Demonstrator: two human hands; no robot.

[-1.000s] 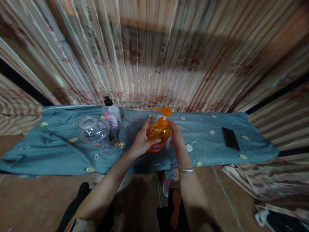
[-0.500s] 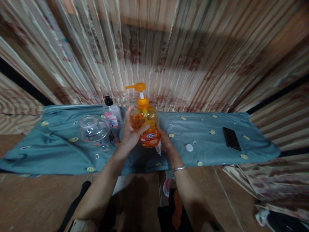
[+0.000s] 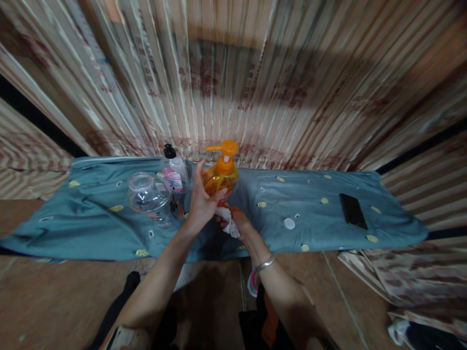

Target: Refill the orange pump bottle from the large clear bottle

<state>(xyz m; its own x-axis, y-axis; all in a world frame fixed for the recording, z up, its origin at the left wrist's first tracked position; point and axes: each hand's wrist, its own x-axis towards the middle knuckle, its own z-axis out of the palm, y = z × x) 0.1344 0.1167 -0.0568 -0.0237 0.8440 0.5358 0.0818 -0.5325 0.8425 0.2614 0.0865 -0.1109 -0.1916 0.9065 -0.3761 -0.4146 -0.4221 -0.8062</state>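
Note:
My left hand (image 3: pixel 201 200) is wrapped round an orange pump bottle (image 3: pixel 221 176) and holds it tilted above the blue-grey cloth (image 3: pixel 310 209). The pump spout points left. Under the bottle's base my right hand (image 3: pixel 233 221) presses a crumpled white tissue (image 3: pixel 229 222) against it. A silver bangle sits on my right wrist. Just left of my left hand stand a clear plastic jar (image 3: pixel 149 197) and a bottle with a black cap and pink label (image 3: pixel 173 170).
A black phone (image 3: pixel 352 211) lies on the right part of the cloth, and a small white round lid (image 3: pixel 289 223) lies nearer the middle. Striped curtains hang right behind. My legs and the tiled floor are below; folded fabric lies at the lower right.
The orange bottle was lifted off the cloth, raised high, then lowered and tilted. My right hand moved from the bottle's side to under its base with the tissue.

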